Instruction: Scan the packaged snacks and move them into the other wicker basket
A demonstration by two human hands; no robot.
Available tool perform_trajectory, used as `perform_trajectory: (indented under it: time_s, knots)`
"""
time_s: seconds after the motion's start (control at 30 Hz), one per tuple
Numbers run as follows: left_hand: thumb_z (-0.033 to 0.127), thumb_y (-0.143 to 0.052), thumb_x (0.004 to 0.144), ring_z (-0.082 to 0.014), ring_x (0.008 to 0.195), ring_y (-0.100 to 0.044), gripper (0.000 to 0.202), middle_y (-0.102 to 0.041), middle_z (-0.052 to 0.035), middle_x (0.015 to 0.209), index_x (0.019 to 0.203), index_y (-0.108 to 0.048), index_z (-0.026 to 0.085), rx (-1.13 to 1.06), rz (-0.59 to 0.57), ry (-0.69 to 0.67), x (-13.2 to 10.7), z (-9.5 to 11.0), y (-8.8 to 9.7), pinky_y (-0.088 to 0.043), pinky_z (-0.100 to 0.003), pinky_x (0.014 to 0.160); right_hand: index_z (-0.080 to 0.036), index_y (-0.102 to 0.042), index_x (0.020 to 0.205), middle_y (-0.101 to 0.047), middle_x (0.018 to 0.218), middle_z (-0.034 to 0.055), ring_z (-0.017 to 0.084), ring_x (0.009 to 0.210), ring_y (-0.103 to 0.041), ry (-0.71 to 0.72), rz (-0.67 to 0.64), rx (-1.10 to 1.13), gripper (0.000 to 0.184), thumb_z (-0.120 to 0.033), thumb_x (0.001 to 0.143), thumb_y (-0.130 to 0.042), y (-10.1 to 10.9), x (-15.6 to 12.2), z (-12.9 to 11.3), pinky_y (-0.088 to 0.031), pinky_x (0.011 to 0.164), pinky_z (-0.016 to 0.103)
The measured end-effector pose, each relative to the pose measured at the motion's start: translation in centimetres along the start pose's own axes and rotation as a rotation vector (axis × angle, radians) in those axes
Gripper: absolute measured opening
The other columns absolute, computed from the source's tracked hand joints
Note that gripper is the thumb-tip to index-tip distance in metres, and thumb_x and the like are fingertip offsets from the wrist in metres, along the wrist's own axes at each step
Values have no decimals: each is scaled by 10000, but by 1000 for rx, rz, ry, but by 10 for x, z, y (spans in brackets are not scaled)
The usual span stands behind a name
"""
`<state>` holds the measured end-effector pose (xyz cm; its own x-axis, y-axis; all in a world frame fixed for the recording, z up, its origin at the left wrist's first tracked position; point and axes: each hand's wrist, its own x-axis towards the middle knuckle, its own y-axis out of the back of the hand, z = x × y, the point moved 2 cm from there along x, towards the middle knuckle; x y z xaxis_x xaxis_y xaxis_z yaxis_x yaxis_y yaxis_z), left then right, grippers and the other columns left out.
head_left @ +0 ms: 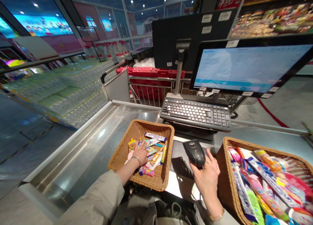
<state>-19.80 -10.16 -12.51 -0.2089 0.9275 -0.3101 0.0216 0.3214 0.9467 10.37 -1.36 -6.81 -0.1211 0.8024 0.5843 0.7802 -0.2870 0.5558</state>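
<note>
My left hand [140,154] reaches into a brown wicker basket [117,152], its fingers stretched out and apart over the packets; the fingertips touch the heap of candy. In that basket lie several small wrapped sweets, among them a blue-and-white candy stick [155,136], an orange-and-yellow wrapped candy [156,157] and a pink packet [147,171]. My right hand [206,174] is closed around a black handheld barcode scanner [194,152], held above the counter just right of this basket. The scanner's handle is mostly hidden by the hand.
At the right stands a second wicker basket [226,173], full of candy packets. A keyboard [195,112] and a lit monitor [251,67] are behind the scanner. The metal counter [95,143] extends left; a cart and stacked bottle packs [68,88] stand beyond.
</note>
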Motion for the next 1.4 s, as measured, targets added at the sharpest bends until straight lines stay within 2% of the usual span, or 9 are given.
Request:
perform_trajectory:
  time_s: [0.13,0.37,0.57,0.7,0.83,1.0,1.17,1.4]
  knots:
    - [291,-568,795,-320,1470,-176,223,-404,-98,1516,919,-719,184,-62,59,40,1,-8,3,-33,-620,1165,-159,-692,903,-706,1041,133,328,1234,-518,-24,-17,5,384,-507,809,-560,0,0,1,-328,1058,531]
    - [485,-462,897,-340,1452,-231,370,-451,-73,1487,920,-715,215,-165,128,132,2,-14,7,-96,-696,1127,-159,-692,938,-694,1082,139,325,1239,-511,-51,-16,-8,418,-529,806,-550,2,-1,1,-328,1056,534]
    - [504,-379,924,-374,1448,-218,442,-491,-45,1458,906,-735,243,-204,175,206,3,-13,8,-9,-758,1086,-157,-686,972,-685,1112,139,319,1252,-502,-56,-7,-1,433,-533,802,-554,5,-1,2,-320,1070,530]
    - [544,-416,898,-384,1445,-217,436,-530,-18,1426,841,-747,266,-222,170,277,5,-16,8,44,-748,1081,-160,-682,980,-680,1126,139,318,1266,-490,-60,-15,5,418,-519,799,-566,6,-2,3,-320,1072,530]
    - [574,-391,900,-392,1435,-237,480,-524,-9,1430,797,-745,265,-215,171,335,6,-20,5,57,-744,1071,-156,-679,977,-685,1110,142,319,1267,-492,-43,-12,10,404,-504,804,-567,8,-2,3,-333,1062,534]
    - [546,-353,922,-384,1456,-179,490,-489,3,1460,813,-742,268,-226,169,360,6,-24,5,15,-742,1078,-158,-675,983,-685,1109,139,328,1253,-506,-30,1,-1,408,-508,804,-567,10,-2,3,-352,1042,542]
    - [564,-393,910,-372,1468,-138,457,-433,-15,1500,841,-734,268,-287,211,352,4,-23,17,-34,-731,1089,-163,-680,947,-700,1061,128,326,1252,-508,-17,-5,0,364,-482,794,-591,11,-3,3,-367,1030,525]
    - [584,-474,880,-352,1482,-75,386,-302,14,1564,925,-745,312,-400,342,371,-7,-15,45,-44,-731,1091,-160,-666,987,-665,1141,154,323,1259,-496,-28,12,-2,379,-463,768,-610,13,-7,4,-366,1022,525]
